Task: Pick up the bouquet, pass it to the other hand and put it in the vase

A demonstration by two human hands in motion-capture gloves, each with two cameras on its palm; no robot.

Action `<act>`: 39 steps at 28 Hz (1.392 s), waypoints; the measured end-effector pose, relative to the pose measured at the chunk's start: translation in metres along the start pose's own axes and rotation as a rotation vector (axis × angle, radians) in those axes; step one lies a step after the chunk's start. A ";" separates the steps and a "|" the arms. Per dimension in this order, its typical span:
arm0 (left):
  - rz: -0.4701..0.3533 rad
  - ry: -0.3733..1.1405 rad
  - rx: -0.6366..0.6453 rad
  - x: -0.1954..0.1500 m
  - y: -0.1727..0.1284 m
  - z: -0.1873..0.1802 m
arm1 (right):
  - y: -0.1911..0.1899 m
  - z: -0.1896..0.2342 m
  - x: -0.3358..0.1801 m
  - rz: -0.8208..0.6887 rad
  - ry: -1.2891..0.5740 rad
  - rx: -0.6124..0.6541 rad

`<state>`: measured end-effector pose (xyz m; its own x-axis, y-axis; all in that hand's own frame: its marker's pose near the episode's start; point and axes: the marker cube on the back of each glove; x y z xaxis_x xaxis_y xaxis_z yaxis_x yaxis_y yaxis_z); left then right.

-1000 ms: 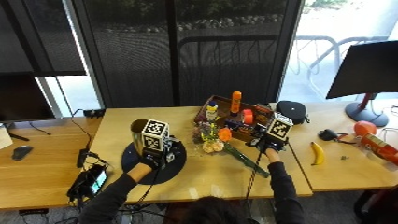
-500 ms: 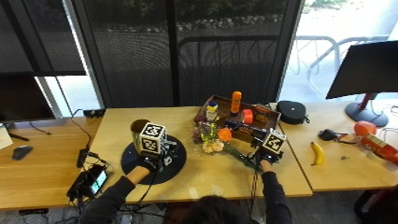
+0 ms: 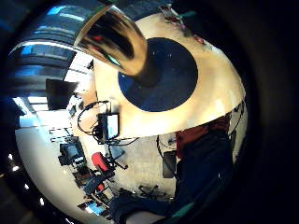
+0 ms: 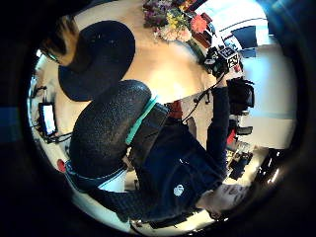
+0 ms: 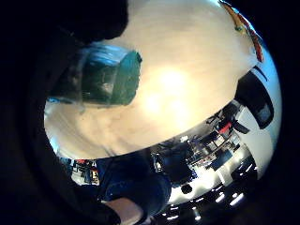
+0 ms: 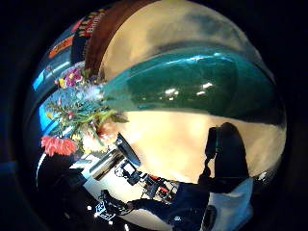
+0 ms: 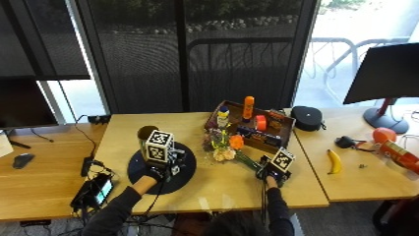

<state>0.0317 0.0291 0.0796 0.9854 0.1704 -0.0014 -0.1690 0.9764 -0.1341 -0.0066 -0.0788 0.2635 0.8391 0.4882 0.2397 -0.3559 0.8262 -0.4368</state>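
The bouquet [image 7: 225, 145] lies on the wooden table, its mixed flowers toward the tray and its green wrapped stems [image 7: 247, 161] toward the person. My right hand [image 7: 272, 173] hovers just over the stem end, holding nothing. The right palm views show the green wrap [image 6: 192, 82] flat on the table and its cut end [image 5: 108, 77] close by. A brass-coloured vase [image 7: 145, 135] stands upright on a round black mat [image 7: 187, 169]. Beside the vase, my left hand [image 7: 157, 172] sits above the mat, empty. From the left palm, the vase [image 3: 117, 42] rises close by.
Just behind the flowers is a wooden tray [image 7: 284, 142] with bottles. A black pouch [image 7: 306, 118], a banana [image 7: 334, 161] and a monitor foot lie to the right. Near the table's front left edge sits a small screen device [image 7: 97, 191].
My right hand has come toward the person along the bouquet, from beside the tray down to the stem end. The left hand and the vase have stayed put.
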 end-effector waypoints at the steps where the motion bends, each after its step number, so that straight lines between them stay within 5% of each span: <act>1: -0.001 0.003 0.000 0.000 -0.001 0.000 | -0.003 0.003 0.000 -0.015 -0.012 0.022; 17: 0.025 -0.006 -0.006 0.012 -0.004 0.007 | -0.009 0.014 -0.018 0.006 -0.084 0.225; 24: 0.011 0.009 -0.021 0.005 -0.007 0.010 | 0.000 0.019 -0.026 -0.047 -0.201 0.122; 27: 0.010 0.041 -0.047 0.005 -0.013 0.012 | 0.009 0.008 -0.038 -0.181 -0.348 0.137; 33: 0.052 0.274 -0.069 0.026 -0.033 -0.003 | 0.045 -0.028 -0.068 -0.376 -0.580 0.179; 39: 0.141 0.731 -0.047 0.067 -0.065 -0.028 | 0.089 -0.030 -0.108 -0.624 -0.770 -0.085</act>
<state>0.1093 -0.0262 0.0607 0.7201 0.1462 -0.6783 -0.3100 0.9424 -0.1260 -0.1159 -0.0666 0.1728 0.3596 0.0475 0.9319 0.1141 0.9890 -0.0944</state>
